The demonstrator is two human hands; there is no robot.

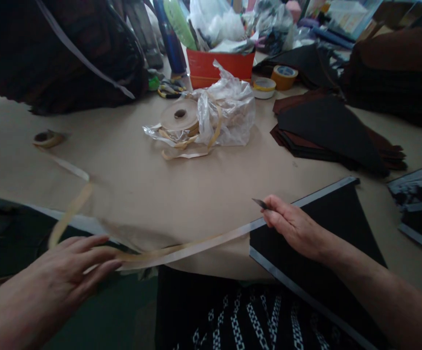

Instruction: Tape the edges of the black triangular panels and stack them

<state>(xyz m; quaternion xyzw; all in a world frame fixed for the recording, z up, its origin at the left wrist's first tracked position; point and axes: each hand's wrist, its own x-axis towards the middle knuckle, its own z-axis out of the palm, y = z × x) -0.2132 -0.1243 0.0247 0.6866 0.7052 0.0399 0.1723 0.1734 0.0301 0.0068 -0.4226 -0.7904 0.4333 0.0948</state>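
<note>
My left hand (pixel 83 267), at the table's front edge, has its fingers closed on a strip of pale tape (pixel 199 245). The strip stretches right to a black panel (pixel 327 218), whose upper and lower edges carry pale tape. My right hand (pixel 287 221) rests over the panel's upper left corner, beside the taped edge. Its fingers are closed round a small pointed blade (pixel 260 203) that points left; the handle is hidden in the hand. Behind my left hand, a loop of tape leads back to a small tape roll (pixel 46 138).
A large tape roll (pixel 179 114) lies by a crumpled plastic bag (pixel 228 114). Behind are a red box (pixel 220 65), pliers (pixel 172 87) and yellow tape rolls (pixel 284 77). Stacked dark pieces (pixel 330 126) lie right; a dark bundle (pixel 87 53) stands left.
</note>
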